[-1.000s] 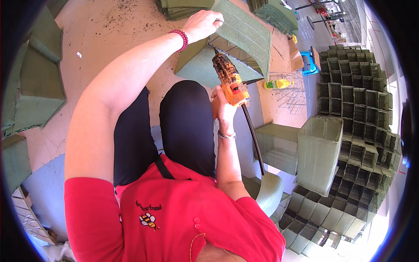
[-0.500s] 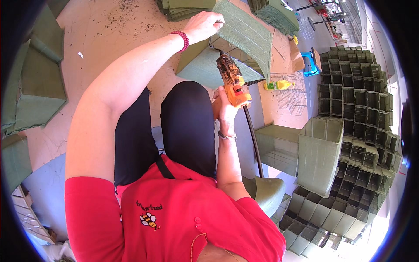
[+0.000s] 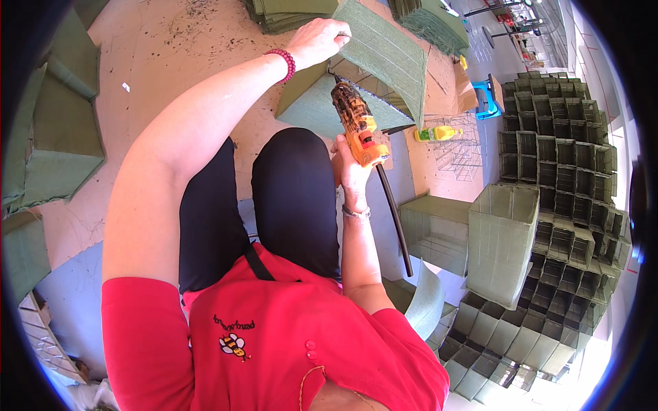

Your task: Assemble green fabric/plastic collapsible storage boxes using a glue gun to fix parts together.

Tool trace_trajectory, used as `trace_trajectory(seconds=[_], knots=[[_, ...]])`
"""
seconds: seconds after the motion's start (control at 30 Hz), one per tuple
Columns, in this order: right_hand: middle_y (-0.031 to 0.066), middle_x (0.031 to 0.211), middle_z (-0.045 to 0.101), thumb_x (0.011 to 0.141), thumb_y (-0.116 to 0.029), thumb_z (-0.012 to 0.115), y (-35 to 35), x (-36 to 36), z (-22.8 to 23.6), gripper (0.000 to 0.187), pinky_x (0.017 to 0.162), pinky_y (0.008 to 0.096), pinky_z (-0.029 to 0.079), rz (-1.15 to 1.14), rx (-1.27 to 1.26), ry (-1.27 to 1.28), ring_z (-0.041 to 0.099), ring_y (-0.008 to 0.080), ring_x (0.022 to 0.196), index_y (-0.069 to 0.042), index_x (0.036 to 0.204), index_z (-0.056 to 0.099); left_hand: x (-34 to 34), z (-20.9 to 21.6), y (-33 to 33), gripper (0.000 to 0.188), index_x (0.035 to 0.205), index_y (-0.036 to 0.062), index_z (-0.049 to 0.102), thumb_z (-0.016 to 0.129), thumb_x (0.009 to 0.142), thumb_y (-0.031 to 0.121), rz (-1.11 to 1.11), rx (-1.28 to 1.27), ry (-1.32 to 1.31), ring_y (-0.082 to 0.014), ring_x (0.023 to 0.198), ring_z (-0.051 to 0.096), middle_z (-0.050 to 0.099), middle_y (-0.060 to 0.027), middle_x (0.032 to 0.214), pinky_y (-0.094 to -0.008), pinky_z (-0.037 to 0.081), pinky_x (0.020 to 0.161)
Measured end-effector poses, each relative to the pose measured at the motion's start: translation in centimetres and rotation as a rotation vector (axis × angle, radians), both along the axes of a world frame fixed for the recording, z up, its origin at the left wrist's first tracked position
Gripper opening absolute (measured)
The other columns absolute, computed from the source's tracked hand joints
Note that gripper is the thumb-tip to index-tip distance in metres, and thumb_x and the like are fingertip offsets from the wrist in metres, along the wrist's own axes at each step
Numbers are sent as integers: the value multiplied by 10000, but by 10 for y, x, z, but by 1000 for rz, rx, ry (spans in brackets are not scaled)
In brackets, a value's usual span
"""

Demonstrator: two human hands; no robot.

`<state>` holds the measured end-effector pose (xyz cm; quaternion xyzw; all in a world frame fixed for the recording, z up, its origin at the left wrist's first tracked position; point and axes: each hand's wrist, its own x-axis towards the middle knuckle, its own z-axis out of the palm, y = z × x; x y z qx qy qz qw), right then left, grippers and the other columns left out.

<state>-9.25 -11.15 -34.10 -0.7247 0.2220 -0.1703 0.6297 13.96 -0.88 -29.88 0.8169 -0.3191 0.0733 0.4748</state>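
Observation:
In my right hand [image 3: 353,171] is an orange and yellow hot glue gun [image 3: 369,145], its barrel caked with dark residue. A long dark glue stick [image 3: 395,226] sticks out of its back end, toward me. The nozzle touches or almost touches the edge of a green fabric box [image 3: 319,106] in front of my knees. Pinched in the fingers of my left hand [image 3: 321,40] is the upper edge of a green fabric flap [image 3: 387,51], lifted above the box's wire frame. My left fingertips are partly hidden.
Stacked green fabric sheets [image 3: 295,15] lie at the far side. To the right are a yellow-green bottle [image 3: 437,133], wire frames [image 3: 460,159], a blue stool [image 3: 488,101] and a tall green box [image 3: 504,240], before many stacked boxes [image 3: 565,154]. More green fabric boxes [image 3: 65,147] stand at the left.
The glue gun has shifted slightly left and toward the far side along the box edge, its glue stick swinging with it. Fabric by my right elbow has moved. My left hand stays almost in place.

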Motion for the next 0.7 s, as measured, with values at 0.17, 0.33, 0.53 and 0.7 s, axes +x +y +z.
trace_trajectory(seconds=[0.17, 0.33, 0.53, 0.7], knots=[[-12, 648, 546, 820, -123, 643, 5, 3, 9, 115, 518, 232, 385, 28, -18, 92, 490, 74, 561, -52, 771, 567, 1, 0, 0, 139, 937, 87, 604, 511, 874, 168, -4, -20, -25, -288, 780, 598, 624, -118, 798, -387, 451, 710], [-23, 636, 539, 816, -134, 648, 8, 3, 11, 122, 490, 228, 371, 19, -31, 133, 476, 66, 540, -60, 759, 569, 0, 1, 2, 142, 937, 84, 603, 505, 876, 168, -7, -9, -15, -288, 789, 599, 626, -117, 808, -389, 451, 715], [-13, 659, 549, 822, -116, 635, 3, -1, -1, 104, 531, 240, 392, 5, -78, 115, 498, 85, 574, -52, 771, 571, 1, -1, 3, 139, 932, 77, 598, 505, 876, 164, -10, -11, -24, -287, 777, 595, 623, -117, 809, -388, 448, 705], [12, 771, 584, 828, -155, 629, -4, -8, -20, 134, 686, 258, 425, 75, 38, -113, 540, 103, 741, -30, 847, 586, 10, -7, 11, 127, 925, 67, 594, 519, 872, 154, -44, -5, 4, -271, 734, 591, 614, -119, 778, -375, 444, 674]])
